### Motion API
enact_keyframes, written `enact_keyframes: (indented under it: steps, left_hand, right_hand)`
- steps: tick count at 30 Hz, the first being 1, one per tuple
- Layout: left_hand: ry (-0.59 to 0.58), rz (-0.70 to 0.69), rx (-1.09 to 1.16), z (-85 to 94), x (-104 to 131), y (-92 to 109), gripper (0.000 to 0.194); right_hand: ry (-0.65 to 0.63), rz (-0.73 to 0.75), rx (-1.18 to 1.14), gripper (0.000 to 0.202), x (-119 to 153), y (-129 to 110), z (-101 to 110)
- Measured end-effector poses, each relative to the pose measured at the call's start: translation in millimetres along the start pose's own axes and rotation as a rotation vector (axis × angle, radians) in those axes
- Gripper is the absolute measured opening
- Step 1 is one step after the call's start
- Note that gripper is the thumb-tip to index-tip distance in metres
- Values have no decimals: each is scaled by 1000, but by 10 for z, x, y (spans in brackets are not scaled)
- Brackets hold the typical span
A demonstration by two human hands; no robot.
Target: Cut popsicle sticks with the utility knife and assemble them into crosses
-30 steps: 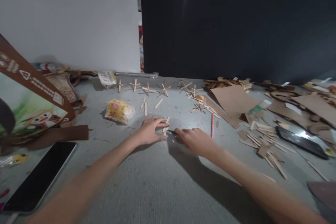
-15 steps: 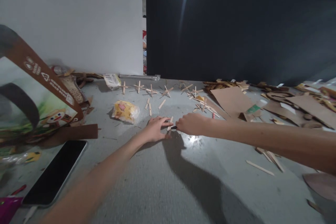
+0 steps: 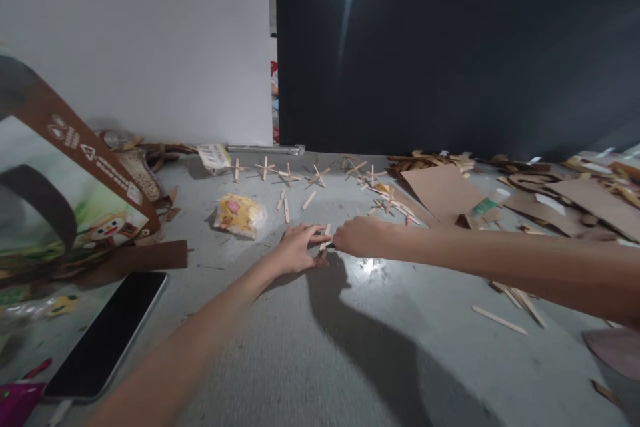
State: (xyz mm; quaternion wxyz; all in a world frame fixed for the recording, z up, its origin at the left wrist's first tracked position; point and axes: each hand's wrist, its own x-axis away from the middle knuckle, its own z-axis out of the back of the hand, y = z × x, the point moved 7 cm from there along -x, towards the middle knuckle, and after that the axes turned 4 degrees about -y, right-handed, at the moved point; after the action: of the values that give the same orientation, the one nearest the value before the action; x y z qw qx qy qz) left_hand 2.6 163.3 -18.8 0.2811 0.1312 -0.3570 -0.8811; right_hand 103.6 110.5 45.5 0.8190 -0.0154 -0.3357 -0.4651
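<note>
On the grey surface (image 3: 280, 360), the left hand (image 3: 299, 247), fingers parted, appears to steady a wooden stick (image 3: 327, 229) beside the right hand (image 3: 357, 237), closed on a mostly hidden dark tool (image 3: 330, 245), for what is judged tool work calling next for controlled pressure, with crossed sticks (image 3: 265, 167) lying farther back.

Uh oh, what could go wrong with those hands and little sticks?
The right hand has a dark tool, mostly hidden, right by the left hand. If it slips, it might poke that hand. The thin wooden stick between them might split. A bump could shift the crossed sticks lying beyond the hands.
</note>
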Motion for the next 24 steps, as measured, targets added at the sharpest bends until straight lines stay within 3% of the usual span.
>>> enact_keyframes:
  steps: [4,9,12,15,18,21,24]
  left_hand:
    - [7,9,23,20,-2,12,79]
    - [49,-29,135,83,50,58,91]
    - [126,-76,275,154,85,58,77]
    - [288,-8,366,285,110,-58,61]
    - [354,46,438,361,120,-137,56]
    - [327,60,443,350,139,-99,61]
    - [217,45,343,220,169,69,57]
  right_hand:
    - [140,-50,-65,15,14,0,-84]
    - [208,-147,-83,26,159,-61,-216]
    - [270,-252,-133,30,254,-19,-272]
    - [388,-375,-239,39,317,66,-349]
    - [505,-436,-336,40,318,99,-452]
    - [544,-416,-360,35,258,70,-547]
    - [579,-385,-359,32,224,50,-600]
